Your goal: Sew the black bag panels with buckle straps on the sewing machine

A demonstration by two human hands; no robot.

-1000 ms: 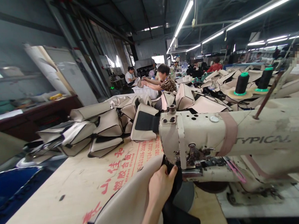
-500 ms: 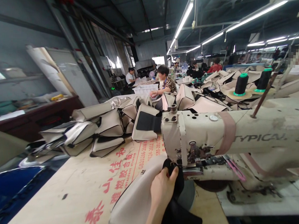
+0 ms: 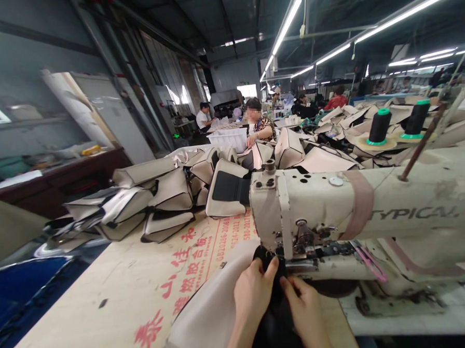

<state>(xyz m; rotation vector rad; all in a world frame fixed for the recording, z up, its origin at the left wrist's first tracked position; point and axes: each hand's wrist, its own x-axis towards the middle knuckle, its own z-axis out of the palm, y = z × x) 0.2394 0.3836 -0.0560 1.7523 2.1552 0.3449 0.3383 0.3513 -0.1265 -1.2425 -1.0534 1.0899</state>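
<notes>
A beige bag piece with black lining [image 3: 214,303] lies under the needle end of the sewing machine [image 3: 312,204]. My left hand [image 3: 254,287] pinches its black edge just in front of the presser area, thumb and fingers closed. Close beside it, my right hand [image 3: 303,305] grips the black fabric [image 3: 275,321] with thumb and fingers together. The fabric hangs down between both wrists toward the bottom of the view. My fingers and the machine head hide the exact stitching spot.
Several beige bags with black edging [image 3: 169,191] are heaped behind the plywood table [image 3: 132,293]. Two black thread cones [image 3: 379,127] stand above the machine. A co-worker [image 3: 258,126] sits beyond the heap near a white basket [image 3: 228,138]. A blue-lined container [image 3: 19,298] is at lower left.
My right hand has come in from below and taken hold of the black fabric. The left hand keeps its pinch in nearly the same place.
</notes>
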